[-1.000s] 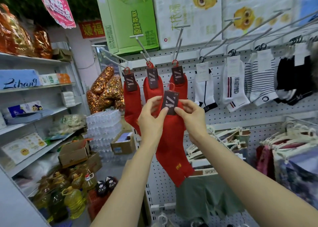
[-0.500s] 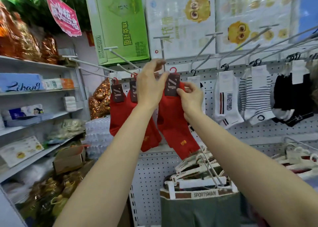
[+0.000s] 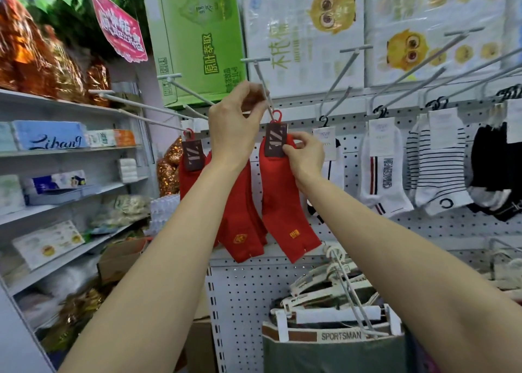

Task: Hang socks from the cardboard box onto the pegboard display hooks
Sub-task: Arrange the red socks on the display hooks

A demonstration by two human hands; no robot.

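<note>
Both hands are up at the pegboard [image 3: 282, 282], and the red sock pair [image 3: 285, 203] hangs by its red plastic hanger loop [image 3: 277, 116], which sits on the white display hook [image 3: 262, 87]. The right hand [image 3: 303, 157] pinches the dark card label [image 3: 276, 143] at the sock's top, fingers [image 3: 291, 146] curled onto it. The left hand [image 3: 236, 124] is raised at the hook's rod, fingers bunched there, apparently steadying it, though whether they clamp the wire I cannot tell for sure. This sock looks light and limp, so I judge the stiff card and the loop are the only sensible places to hold; the fabric below would just flop and swing. Just left, partly behind the left wrist, another red pair [image 3: 243, 225] hangs touching this one, and a third red pair [image 3: 189, 174] hangs further left, so crowding is the likely snag. To the right come the white socks [image 3: 381, 180], the striped socks [image 3: 440, 180] and the black socks [image 3: 497, 169]. Bare hooks jut forward at face height near the arms, which I would watch. Below sit hangered garments with a SPORTSMAN waistband [image 3: 340, 336]. A cardboard box [image 3: 121, 262] lies low at left.
</note>
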